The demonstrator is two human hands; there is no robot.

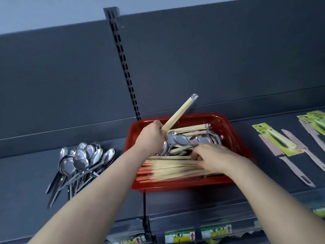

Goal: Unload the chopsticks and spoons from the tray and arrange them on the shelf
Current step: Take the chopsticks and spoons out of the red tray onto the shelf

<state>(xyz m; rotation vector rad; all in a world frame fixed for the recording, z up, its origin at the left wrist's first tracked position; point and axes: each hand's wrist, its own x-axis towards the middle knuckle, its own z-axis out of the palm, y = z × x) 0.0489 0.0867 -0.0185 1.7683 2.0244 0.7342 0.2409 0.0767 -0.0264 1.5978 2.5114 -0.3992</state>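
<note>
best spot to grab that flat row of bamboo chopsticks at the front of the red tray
Take the flat row of pale bamboo chopsticks around its middle, coming from above with fingers across the sticks. They lie side by side, lengthwise along the front wall of the red plastic tray, so a crosswise pinch gathers many together. The right hand already rests there.

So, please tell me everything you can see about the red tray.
The red tray is a glossy, rectangular plastic-looking bin with rounded corners and sloped walls. It rests on the dark shelf, near the back panel. Inside lie many pale chopsticks with orange tips and several metal spoons. The right hand reaches in onto the chopsticks; the left hand holds a bundle of chopsticks above it.
</note>
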